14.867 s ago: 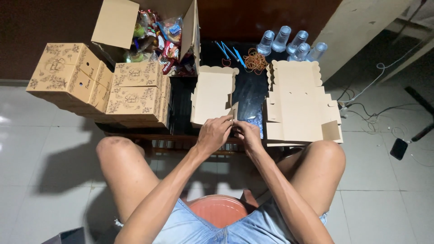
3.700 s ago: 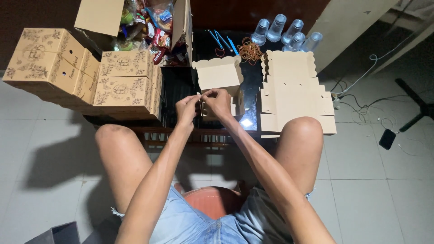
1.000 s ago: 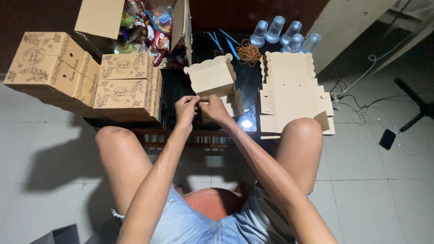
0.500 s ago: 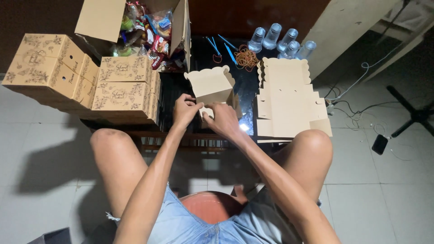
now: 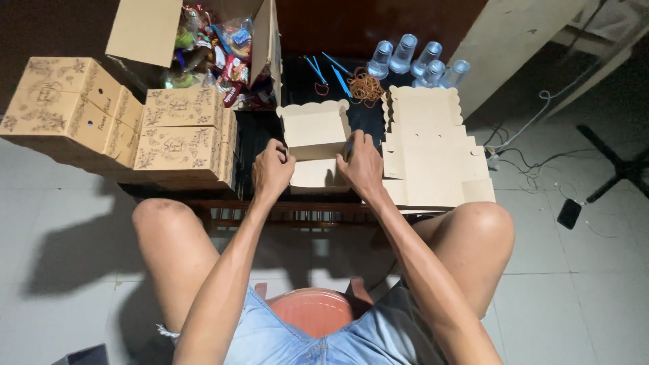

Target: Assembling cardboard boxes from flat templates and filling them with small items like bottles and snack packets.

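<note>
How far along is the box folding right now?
Done: folded kraft boxes sit stacked at the left of the dark table. In hand: the left hand and right hand grip the sides of a half-formed box, walls raised, scalloped lid open. Left: a pile of flat cut blanks lies beside the right hand, unfolded. How many blanks it holds cannot be told.

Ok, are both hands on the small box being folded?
Yes, the left hand grips the box on its left side and the right hand on its right.
</note>
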